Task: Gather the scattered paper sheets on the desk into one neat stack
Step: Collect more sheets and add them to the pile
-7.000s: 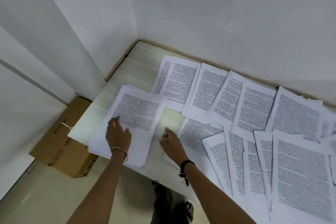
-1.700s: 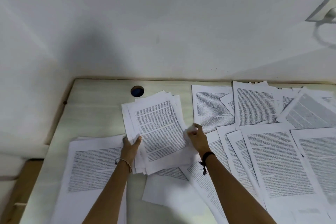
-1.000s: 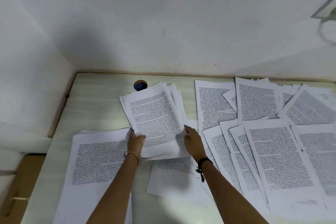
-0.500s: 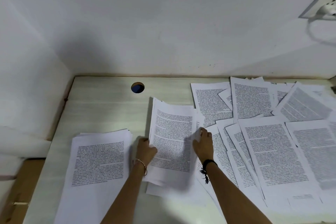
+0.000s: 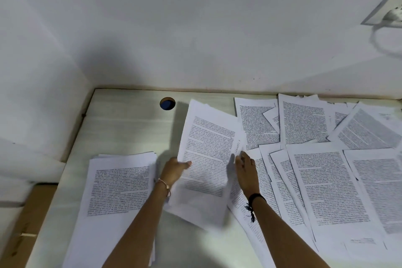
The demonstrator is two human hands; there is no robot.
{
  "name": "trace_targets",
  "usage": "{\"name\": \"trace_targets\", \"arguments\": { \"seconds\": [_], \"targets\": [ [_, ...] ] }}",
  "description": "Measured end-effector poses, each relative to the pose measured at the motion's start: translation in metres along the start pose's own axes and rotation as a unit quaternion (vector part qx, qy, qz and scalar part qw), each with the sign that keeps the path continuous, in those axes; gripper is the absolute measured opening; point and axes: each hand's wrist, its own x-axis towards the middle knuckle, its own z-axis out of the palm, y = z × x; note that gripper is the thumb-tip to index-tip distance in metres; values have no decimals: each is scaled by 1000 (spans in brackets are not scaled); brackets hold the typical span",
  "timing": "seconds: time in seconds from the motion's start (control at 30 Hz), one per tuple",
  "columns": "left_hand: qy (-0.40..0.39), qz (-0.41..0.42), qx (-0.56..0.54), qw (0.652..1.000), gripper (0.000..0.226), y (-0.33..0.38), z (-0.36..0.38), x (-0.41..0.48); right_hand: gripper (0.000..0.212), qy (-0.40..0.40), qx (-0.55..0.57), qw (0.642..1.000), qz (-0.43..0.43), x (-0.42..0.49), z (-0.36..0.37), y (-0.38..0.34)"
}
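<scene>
A bundle of printed sheets (image 5: pixel 208 154) stands tilted above the pale desk (image 5: pixel 128 128), between my two hands. My left hand (image 5: pixel 175 171) grips its left edge, thumb on the printed face. My right hand (image 5: pixel 245 165) holds its right edge with curled fingers. A thick stack of gathered sheets (image 5: pixel 117 191) lies at the desk's near left. Several loose printed sheets (image 5: pixel 326 180) overlap across the right half of the desk, with more (image 5: pixel 302 119) along the back wall.
A round cable hole (image 5: pixel 167 103) sits in the desk near the back edge. White walls close the back and left sides. A cardboard box (image 5: pixel 24 220) stands on the floor at the left. A wall socket with a cable (image 5: pixel 391 13) is at upper right.
The bundle between my hands has tipped up more and shifted slightly right. Both hands stay on its side edges. The stack at the left has not moved.
</scene>
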Motion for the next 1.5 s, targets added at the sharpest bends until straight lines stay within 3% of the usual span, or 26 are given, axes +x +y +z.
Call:
{"name": "trace_targets", "arguments": {
  "seconds": [0.17, 0.27, 0.33, 0.4, 0.5, 0.6, 0.77, 0.87, 0.97, 1.07, 1.2, 1.33, 1.5],
  "targets": [
    [45, 29, -114, 992, 31, 26, -45, -1, 26, -16, 22, 999, -22, -2, 7, -20],
    [33, 9, -171, 985, 34, 24, -65, 3, 30, -78, 59, 995, -11, -2, 18, -34],
    [23, -11, -191, 981, 30, 20, -72, 3, 37, -127, 117, 984, 43, 0, 26, -37],
    [13, -30, -222, 975, 26, 16, -74, 2, 31, -178, 182, 963, 87, -2, 28, -45],
    [0, -64, -248, 967, 27, 5, -73, 1, 20, -215, 231, 945, 83, 5, 27, -48],
    [-4, -112, -242, 964, 34, -9, -69, 5, 23, -180, 248, 945, 110, 15, 25, -40],
    [12, -133, -229, 964, 28, -19, -59, 8, 30, -1, 90, 988, 129, 28, 4, -21],
    [34, -97, -141, 985, 41, -18, -55, 14, 23, 70, 28, 991, 114, 36, -9, -4],
    [44, -53, -76, 995, 60, -14, -47, 14, 6, 143, 55, 980, 129, 41, -25, -3],
    [71, -14, -23, 997, 75, -20, -45, 15, 9, 190, 115, 963, 152, 50, -42, -9],
    [84, -25, 38, 995, 78, -17, -40, 13, 14, 189, 221, 945, 151, 65, -57, -6],
    [104, 25, 66, 992, 77, -12, -33, 13, 12, 161, 292, 930, 155, 70, -59, -10],
    [62, 34, 15, 997, 74, -12, -29, 21, 19, 128, 264, 950, 106, 59, -43, -22]
  ]
}}
